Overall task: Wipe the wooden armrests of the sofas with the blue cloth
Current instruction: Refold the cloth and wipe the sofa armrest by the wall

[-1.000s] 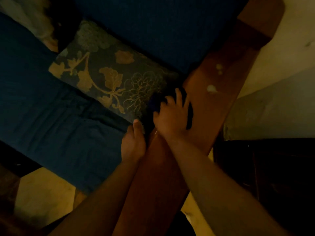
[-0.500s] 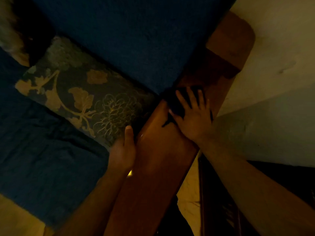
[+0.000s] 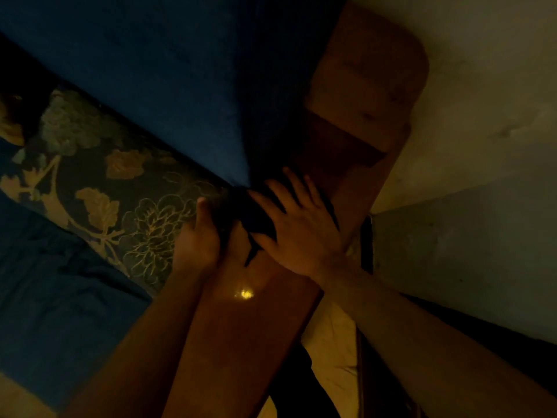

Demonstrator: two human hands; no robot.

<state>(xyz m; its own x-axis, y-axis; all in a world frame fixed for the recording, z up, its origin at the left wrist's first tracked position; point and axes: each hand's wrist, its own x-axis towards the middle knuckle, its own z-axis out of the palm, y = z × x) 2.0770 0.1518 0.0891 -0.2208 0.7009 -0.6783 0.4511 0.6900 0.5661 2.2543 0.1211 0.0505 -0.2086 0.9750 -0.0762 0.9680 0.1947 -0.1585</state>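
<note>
1. The right hand [image 3: 301, 233] lay spread flat, pressing the blue cloth [image 3: 256, 217] onto the wooden armrest [image 3: 241, 327].
2. The left hand [image 3: 196, 245] gripped the armrest's edge beside it.
3. Wiping seemed mid-course; the stretch beyond the fingertips, and other sofas, likely remained.

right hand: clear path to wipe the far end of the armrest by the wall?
Probably yes. The right hand lies flat on the cloth on the armrest, and the wood beyond its fingertips looks bare up to the rounded end. The blue cushion only borders the inner edge.
</note>
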